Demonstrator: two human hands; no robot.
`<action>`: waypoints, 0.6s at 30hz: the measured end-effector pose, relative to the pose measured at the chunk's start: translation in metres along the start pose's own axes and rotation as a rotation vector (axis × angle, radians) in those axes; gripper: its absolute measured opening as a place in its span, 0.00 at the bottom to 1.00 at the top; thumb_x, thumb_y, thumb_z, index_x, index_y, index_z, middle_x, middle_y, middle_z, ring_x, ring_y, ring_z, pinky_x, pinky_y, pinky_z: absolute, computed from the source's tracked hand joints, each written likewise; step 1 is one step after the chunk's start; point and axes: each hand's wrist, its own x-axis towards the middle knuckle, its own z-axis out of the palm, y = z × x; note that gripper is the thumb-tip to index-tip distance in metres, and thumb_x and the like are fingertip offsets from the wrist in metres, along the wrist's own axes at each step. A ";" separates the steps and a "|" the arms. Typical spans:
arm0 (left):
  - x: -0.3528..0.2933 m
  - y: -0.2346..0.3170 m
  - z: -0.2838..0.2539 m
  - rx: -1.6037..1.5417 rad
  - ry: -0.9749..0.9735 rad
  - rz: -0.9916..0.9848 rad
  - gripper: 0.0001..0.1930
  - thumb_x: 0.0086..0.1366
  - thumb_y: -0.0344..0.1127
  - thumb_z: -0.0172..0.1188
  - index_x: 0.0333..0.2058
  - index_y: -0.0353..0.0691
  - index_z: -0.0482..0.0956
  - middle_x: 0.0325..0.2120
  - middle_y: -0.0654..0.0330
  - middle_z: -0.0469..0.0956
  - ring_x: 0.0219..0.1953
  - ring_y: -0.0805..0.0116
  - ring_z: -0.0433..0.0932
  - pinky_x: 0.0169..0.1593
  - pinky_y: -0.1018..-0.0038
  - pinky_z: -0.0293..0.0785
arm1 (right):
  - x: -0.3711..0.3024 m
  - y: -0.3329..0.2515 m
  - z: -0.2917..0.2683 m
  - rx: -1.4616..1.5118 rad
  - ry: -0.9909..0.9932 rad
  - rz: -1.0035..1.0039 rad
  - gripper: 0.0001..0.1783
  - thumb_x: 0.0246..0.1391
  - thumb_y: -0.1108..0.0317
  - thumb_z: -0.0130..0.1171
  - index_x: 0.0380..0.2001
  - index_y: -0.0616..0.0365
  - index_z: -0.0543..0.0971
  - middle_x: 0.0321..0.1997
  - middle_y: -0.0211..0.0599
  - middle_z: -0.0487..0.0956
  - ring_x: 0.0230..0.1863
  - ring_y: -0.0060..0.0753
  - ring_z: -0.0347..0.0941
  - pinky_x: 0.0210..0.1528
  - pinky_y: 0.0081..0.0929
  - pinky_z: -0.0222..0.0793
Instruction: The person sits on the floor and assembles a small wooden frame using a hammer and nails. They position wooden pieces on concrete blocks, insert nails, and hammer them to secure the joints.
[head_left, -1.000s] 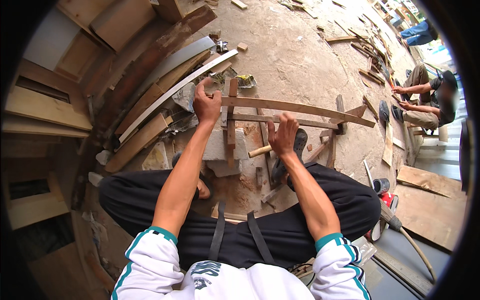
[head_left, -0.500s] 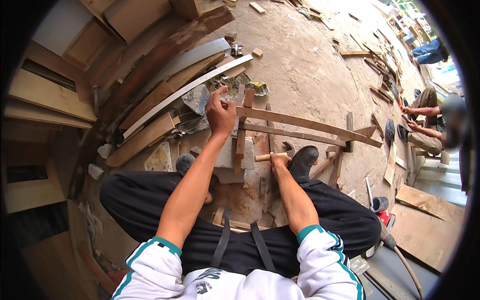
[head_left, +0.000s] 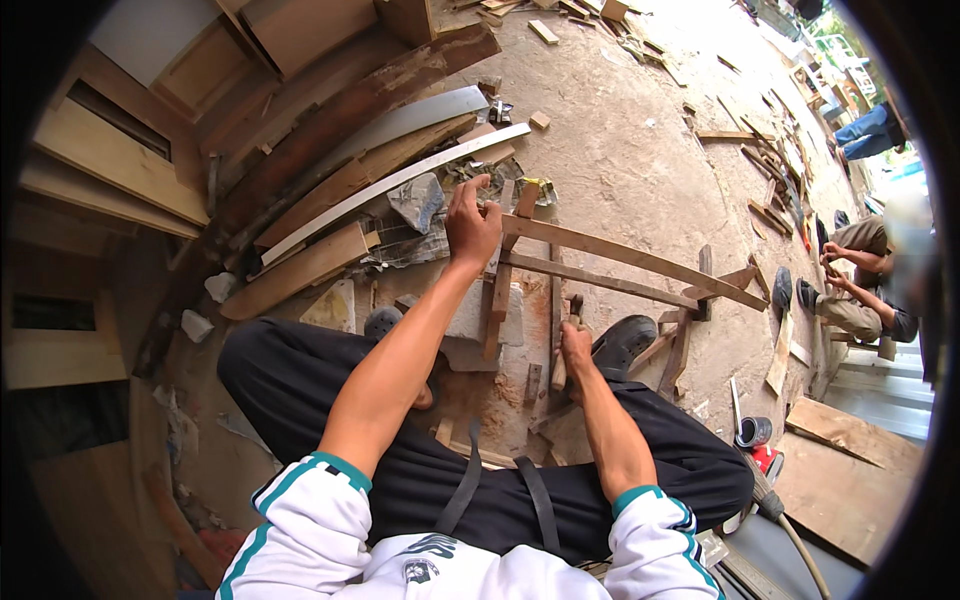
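My right hand [head_left: 575,347] is closed round the wooden handle of a claw hammer [head_left: 575,307], its head pointing away from me. At the left end of a wooden frame is my left hand [head_left: 473,225], fingers curled in; whatever is between them is hidden. The frame's long upper rail [head_left: 640,262] starts beside this hand and runs to the right above a thinner lower rail [head_left: 605,281]. A crosspiece [head_left: 497,300] stands at the left end, against a pale stone block [head_left: 465,322], and an upright [head_left: 704,283] at the right.
Planks [head_left: 300,270] and a long white strip [head_left: 395,190] lie at the left. My shoe [head_left: 625,342] is close to the hammer. At the far right a person [head_left: 865,270] sits working near scattered wood scraps [head_left: 770,215]. A grey cup [head_left: 754,432] stands at the lower right.
The hammer has swung from lying crosswise to pointing away from me, with my right hand a little lower. My left hand stays at the rail's end, its fingers bent differently.
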 end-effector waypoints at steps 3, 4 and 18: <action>0.004 0.003 0.011 -0.045 -0.021 -0.058 0.17 0.55 0.28 0.55 0.46 0.39 0.76 0.41 0.53 0.78 0.45 0.52 0.77 0.50 0.62 0.73 | -0.037 -0.007 0.007 -0.131 0.083 -0.179 0.22 0.50 0.53 0.69 0.26 0.59 0.72 0.17 0.33 0.71 0.13 0.28 0.69 0.11 0.27 0.65; 0.006 0.005 0.015 -0.033 -0.024 -0.063 0.17 0.56 0.29 0.55 0.46 0.40 0.76 0.41 0.55 0.78 0.45 0.54 0.78 0.48 0.63 0.74 | -0.039 -0.002 0.007 -0.252 0.150 -0.248 0.23 0.52 0.51 0.69 0.24 0.59 0.72 0.16 0.32 0.72 0.15 0.29 0.71 0.15 0.30 0.67; 0.054 -0.019 0.048 -0.005 -0.116 -0.142 0.19 0.52 0.31 0.60 0.45 0.42 0.77 0.42 0.54 0.78 0.43 0.54 0.79 0.47 0.63 0.76 | -0.075 -0.098 0.106 -0.661 0.198 -0.640 0.32 0.43 0.41 0.71 0.31 0.64 0.79 0.31 0.55 0.81 0.34 0.56 0.79 0.36 0.45 0.72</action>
